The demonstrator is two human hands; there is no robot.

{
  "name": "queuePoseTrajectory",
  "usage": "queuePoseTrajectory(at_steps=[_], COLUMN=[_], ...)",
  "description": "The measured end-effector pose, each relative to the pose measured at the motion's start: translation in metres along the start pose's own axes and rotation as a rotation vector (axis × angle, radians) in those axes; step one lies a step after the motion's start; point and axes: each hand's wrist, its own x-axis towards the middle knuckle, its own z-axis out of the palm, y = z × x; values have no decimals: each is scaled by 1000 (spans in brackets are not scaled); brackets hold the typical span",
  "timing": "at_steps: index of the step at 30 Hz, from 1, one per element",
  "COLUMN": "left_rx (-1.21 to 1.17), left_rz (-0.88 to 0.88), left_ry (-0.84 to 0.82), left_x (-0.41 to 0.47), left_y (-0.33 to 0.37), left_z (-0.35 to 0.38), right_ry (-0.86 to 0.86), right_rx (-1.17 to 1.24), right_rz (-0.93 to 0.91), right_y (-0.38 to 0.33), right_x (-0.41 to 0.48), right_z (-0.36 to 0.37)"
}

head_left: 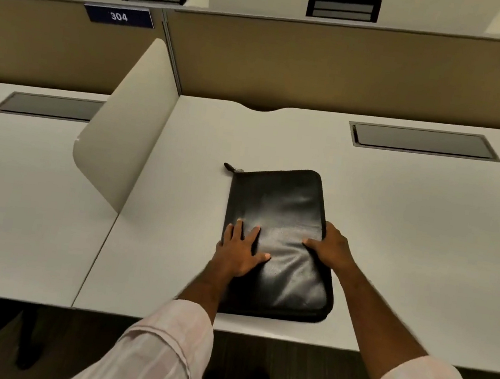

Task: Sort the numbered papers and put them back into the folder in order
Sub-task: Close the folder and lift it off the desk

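White tabletop (397,226): my left hand (240,252) lies flat on the folder (284,207), right grip (330,245) clasping its edge. Opened hastily, papers under my grip may spill.

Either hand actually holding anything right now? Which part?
Right hand grips the black folder by its right edge, thumb on the cover. Left hand holds nothing: it lies flat on the cover near the left edge.
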Motion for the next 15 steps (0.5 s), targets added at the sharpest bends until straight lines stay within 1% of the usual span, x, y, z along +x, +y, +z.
queuePoseTrajectory(at_steps=[4,6,8,15], left_rx=[-103,-226,-290,-146], left_rz=[-101,-163,-207,-211], left_ry=[89,139,156,121], left_x=[8,12,20,63], left_y=[-1,-2,-2,-8], left_z=[10,11,7,-21], right_ry=[-46,-30,11,69], right_rx=[-128,-172,-192,-165], right_rz=[70,94,104,164], right_y=[20,25,22,3], right_x=[15,23,32,71], right_z=[12,18,20,19])
